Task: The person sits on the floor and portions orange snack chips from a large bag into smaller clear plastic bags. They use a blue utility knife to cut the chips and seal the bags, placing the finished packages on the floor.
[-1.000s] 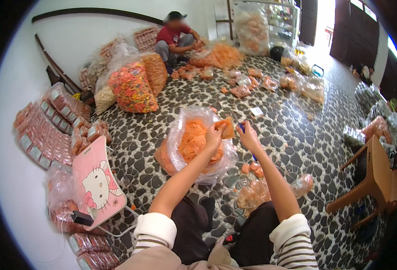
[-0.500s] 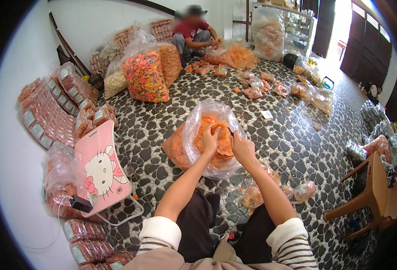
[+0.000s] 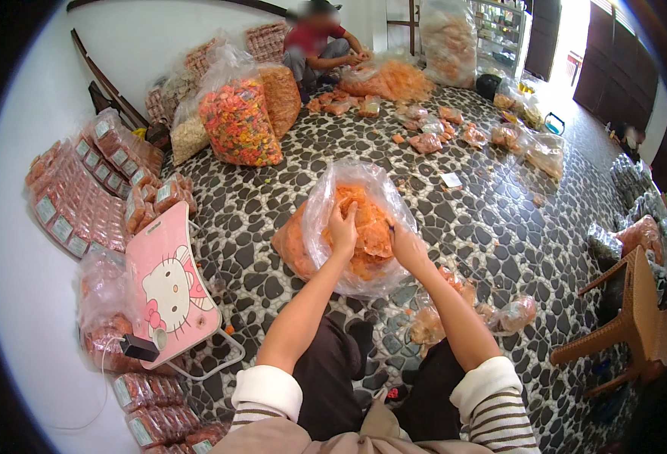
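Note:
Between my knees and the middle of the floor stands a large clear plastic bag (image 3: 320, 227), its mouth spread wide. Thin orange crackers (image 3: 371, 234) fill it. My left hand (image 3: 343, 227) is inside the bag's mouth, fingers closed on some of the orange crackers. At the right side of the opening, my right hand (image 3: 409, 248) is closed around a small dark tool (image 3: 391, 225). Only a dark tip of that tool shows, so its kind is unclear. Both hands are close together over the crackers.
Left of me is a pink folding table (image 3: 169, 284), with stacked packets (image 3: 72, 204) by the wall. Farther off stands a bag of colourful snacks (image 3: 239, 121). A co-worker (image 3: 318, 45) squats near an orange pile (image 3: 394, 79). A brown chair (image 3: 632, 318) is at right.
My left hand has shifted slightly left and up over the crackers. My right hand has moved a little down and right, and the dark tool shows less. The view has shifted slightly.

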Demonstrator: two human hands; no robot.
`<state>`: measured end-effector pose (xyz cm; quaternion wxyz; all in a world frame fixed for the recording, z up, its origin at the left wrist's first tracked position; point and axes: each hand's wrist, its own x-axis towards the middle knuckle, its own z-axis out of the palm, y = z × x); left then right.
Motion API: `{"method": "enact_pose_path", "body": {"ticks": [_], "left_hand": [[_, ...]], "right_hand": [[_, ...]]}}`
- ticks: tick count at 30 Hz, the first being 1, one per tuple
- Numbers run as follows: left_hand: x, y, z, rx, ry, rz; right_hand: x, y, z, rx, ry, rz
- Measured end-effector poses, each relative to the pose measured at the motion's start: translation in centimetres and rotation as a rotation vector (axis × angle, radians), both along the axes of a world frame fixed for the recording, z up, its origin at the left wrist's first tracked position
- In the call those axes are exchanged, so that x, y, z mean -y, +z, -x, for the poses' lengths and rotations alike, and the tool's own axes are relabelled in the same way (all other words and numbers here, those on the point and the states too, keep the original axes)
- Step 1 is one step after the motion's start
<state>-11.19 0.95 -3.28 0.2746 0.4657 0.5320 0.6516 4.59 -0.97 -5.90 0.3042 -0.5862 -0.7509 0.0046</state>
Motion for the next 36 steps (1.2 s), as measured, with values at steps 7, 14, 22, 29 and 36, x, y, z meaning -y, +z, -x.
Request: {"method": "enact_pose_path", "body": {"ticks": [7,14,22,29,36], "left_hand": [[1.2,-1.0,-1.4,-0.032,-0.272,0.170],[1.5,-1.3,-2.8,-0.005,-0.390,0.039],[1.3,-0.6,-3.5,0.164,-0.552,0.108],[1.9,-0.6,-2.7,-0.033,-0.599,0.362],[1.1,-2.4,-2.5,-0.216,-0.465,0.288]], "right_hand": [[-1.0,2.9,-0.4,-0.608,0.079,0.245],[0.0,4.6,-0.2,-0.551,0.003,0.245],[-0.3,4.4,-0.5,-0.601,-0.112,0.127],[0.5,4.5,-0.5,-0.512,0.110,-0.009],[0.0,3.8,-0.8,-0.642,0.103,0.166]]}}
